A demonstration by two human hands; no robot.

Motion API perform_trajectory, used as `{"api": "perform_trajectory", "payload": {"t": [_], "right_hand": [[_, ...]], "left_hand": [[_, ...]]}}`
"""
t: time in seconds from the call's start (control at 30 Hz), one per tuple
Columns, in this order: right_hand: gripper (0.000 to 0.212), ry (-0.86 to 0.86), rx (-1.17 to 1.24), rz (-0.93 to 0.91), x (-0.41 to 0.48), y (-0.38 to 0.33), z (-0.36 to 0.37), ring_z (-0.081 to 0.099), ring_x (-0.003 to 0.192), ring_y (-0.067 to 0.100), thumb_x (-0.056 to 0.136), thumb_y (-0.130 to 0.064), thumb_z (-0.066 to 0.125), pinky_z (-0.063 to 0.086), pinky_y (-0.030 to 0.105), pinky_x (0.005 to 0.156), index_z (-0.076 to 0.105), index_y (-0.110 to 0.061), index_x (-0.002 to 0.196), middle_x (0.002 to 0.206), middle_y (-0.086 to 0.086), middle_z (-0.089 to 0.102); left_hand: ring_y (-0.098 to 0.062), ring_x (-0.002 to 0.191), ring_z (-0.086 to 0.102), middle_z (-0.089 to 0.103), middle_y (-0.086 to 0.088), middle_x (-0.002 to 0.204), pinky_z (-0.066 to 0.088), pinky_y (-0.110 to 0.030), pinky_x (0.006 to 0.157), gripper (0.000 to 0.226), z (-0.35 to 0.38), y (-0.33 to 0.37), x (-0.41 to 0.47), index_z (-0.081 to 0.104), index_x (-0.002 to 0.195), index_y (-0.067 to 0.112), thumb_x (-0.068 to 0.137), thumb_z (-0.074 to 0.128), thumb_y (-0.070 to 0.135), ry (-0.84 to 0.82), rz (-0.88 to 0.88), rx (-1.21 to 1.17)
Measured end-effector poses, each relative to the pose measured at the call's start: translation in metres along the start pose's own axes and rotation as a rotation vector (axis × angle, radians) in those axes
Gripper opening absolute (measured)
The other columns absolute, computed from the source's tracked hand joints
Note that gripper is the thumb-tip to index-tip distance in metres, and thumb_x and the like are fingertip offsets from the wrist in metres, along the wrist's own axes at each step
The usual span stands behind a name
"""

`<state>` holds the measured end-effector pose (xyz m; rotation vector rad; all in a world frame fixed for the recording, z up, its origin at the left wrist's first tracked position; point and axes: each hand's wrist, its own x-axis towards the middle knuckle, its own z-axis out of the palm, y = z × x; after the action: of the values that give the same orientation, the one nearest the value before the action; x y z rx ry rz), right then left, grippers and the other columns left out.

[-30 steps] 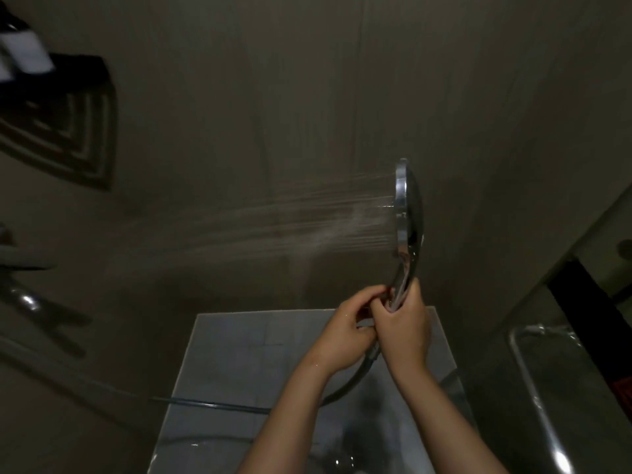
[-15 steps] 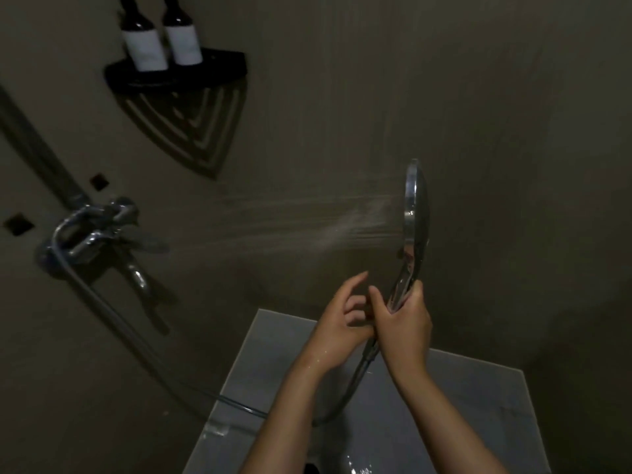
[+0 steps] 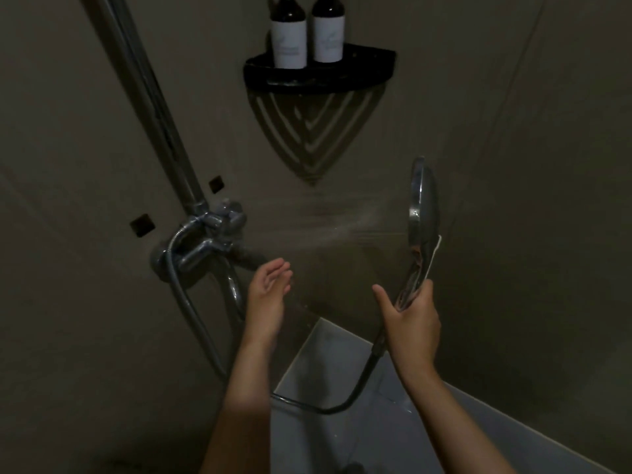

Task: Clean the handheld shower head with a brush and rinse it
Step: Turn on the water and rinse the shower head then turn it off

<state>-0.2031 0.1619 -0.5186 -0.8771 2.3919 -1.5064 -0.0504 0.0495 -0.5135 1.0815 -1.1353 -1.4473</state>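
The chrome handheld shower head (image 3: pixel 423 213) stands upright at the right, seen edge-on, its face turned left and spraying water leftward. My right hand (image 3: pixel 412 319) grips its handle from below, thumb sticking out to the left. A thin white strip shows along the handle's right side; I cannot tell what it is. My left hand (image 3: pixel 268 295) hangs free with straight fingers, just right of the chrome wall tap (image 3: pixel 208 241) and touching nothing. The grey hose (image 3: pixel 355 388) loops down from the handle and back to the tap. No brush is clearly in view.
A chrome riser pipe (image 3: pixel 154 107) climbs the wall from the tap. A black corner shelf (image 3: pixel 318 75) holds two dark bottles with white labels (image 3: pixel 289 39). Pale floor tiles (image 3: pixel 342 364) lie below the hands. Two small dark squares sit on the wall left of the tap.
My left hand let go of the shower handle and moved left toward the tap. The view swung left and up, bringing tap, pipe and shelf into sight. The spray looks thinner.
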Motion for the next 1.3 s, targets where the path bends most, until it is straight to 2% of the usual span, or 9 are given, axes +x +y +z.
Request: {"api": "perform_trajectory", "payload": {"t": [0.23, 0.43, 0.53, 0.67, 0.8, 0.93, 1.07, 1.2, 1.3], "right_hand": [[0.04, -0.065, -0.023, -0.014, 0.02, -0.014, 0.035, 0.055, 0.061, 0.017, 0.077, -0.044, 0.071, 0.046, 0.032, 0.054, 0.042, -0.016, 0.084, 0.069, 0.001, 0.053], [0.038, -0.106, -0.031, -0.025, 0.022, -0.02, 0.056, 0.056, 0.061, 0.014, 0.078, -0.044, 0.07, 0.046, 0.031, 0.054, 0.043, -0.017, 0.084, 0.068, 0.001, 0.054], [0.039, -0.126, -0.03, -0.036, 0.021, -0.024, 0.065, 0.054, 0.059, 0.017, 0.078, -0.043, 0.07, 0.045, 0.032, 0.053, 0.042, -0.015, 0.081, 0.066, 0.001, 0.052], [0.038, -0.139, -0.014, -0.064, 0.02, -0.031, 0.073, 0.049, 0.055, 0.013, 0.08, -0.041, 0.069, 0.035, 0.027, 0.049, 0.039, -0.018, 0.078, 0.063, 0.0, 0.048], [0.038, -0.132, -0.014, -0.079, 0.019, -0.038, 0.082, 0.048, 0.055, 0.013, 0.082, -0.04, 0.067, 0.03, 0.026, 0.048, 0.036, -0.021, 0.074, 0.063, 0.0, 0.047], [0.039, -0.141, -0.023, -0.078, 0.018, -0.04, 0.086, 0.047, 0.055, 0.014, 0.082, -0.041, 0.066, 0.033, 0.029, 0.05, 0.034, -0.022, 0.073, 0.062, 0.0, 0.046], [0.037, -0.142, -0.055, -0.112, 0.017, -0.042, 0.087, 0.043, 0.052, 0.012, 0.084, -0.041, 0.064, 0.03, 0.028, 0.048, 0.034, -0.022, 0.074, 0.061, -0.001, 0.043], [0.031, -0.161, -0.073, -0.135, 0.015, -0.044, 0.09, 0.051, 0.059, 0.018, 0.086, -0.042, 0.059, 0.041, 0.032, 0.054, 0.042, -0.018, 0.081, 0.068, 0.005, 0.052], [0.028, -0.161, -0.05, -0.154, 0.013, -0.045, 0.092, 0.054, 0.063, 0.019, 0.088, -0.042, 0.056, 0.046, 0.035, 0.059, 0.044, -0.017, 0.086, 0.072, 0.005, 0.055]], "left_hand": [[-0.019, 0.111, 0.055, 0.059, -0.019, 0.124, 0.041, -0.026, 0.097, 0.033, -0.022, -0.017, 0.039, 0.051, 0.125, -0.002, 0.093, 0.05, 0.001, 0.133, -0.05, 0.019], [-0.009, 0.081, 0.065, 0.066, -0.018, 0.101, 0.047, -0.019, 0.085, 0.023, -0.027, -0.022, 0.048, 0.06, 0.111, -0.005, 0.089, 0.05, -0.003, 0.172, 0.01, -0.005], [-0.021, 0.09, 0.063, 0.066, -0.018, 0.102, 0.046, -0.024, 0.089, 0.021, -0.025, -0.025, 0.048, 0.061, 0.106, 0.0, 0.091, 0.047, -0.003, 0.181, 0.037, -0.006], [-0.023, 0.094, 0.063, 0.067, -0.015, 0.104, 0.046, -0.028, 0.091, 0.022, -0.026, -0.028, 0.051, 0.065, 0.094, 0.013, 0.092, 0.047, 0.001, 0.191, 0.059, -0.02], [-0.027, 0.102, 0.062, 0.066, -0.014, 0.105, 0.043, -0.033, 0.098, 0.024, -0.032, -0.035, 0.055, 0.064, 0.098, 0.013, 0.094, 0.045, -0.001, 0.133, 0.08, -0.026], [-0.018, 0.111, 0.061, 0.065, -0.009, 0.116, 0.045, -0.022, 0.099, 0.027, -0.038, -0.044, 0.06, 0.062, 0.109, 0.015, 0.095, 0.045, 0.0, 0.091, 0.081, 0.037], [-0.016, 0.116, 0.059, 0.063, -0.009, 0.123, 0.042, -0.027, 0.104, 0.032, -0.042, -0.05, 0.063, 0.061, 0.111, 0.019, 0.095, 0.044, -0.002, 0.073, 0.116, 0.096], [-0.015, 0.118, 0.057, 0.06, -0.008, 0.127, 0.043, -0.016, 0.1, 0.033, -0.042, -0.052, 0.065, 0.062, 0.108, 0.026, 0.095, 0.046, 0.001, 0.066, 0.134, 0.13], [-0.014, 0.115, 0.058, 0.059, -0.01, 0.127, 0.043, -0.012, 0.098, 0.031, -0.043, -0.053, 0.066, 0.061, 0.111, 0.022, 0.094, 0.046, 0.0, 0.068, 0.137, 0.109]]}}
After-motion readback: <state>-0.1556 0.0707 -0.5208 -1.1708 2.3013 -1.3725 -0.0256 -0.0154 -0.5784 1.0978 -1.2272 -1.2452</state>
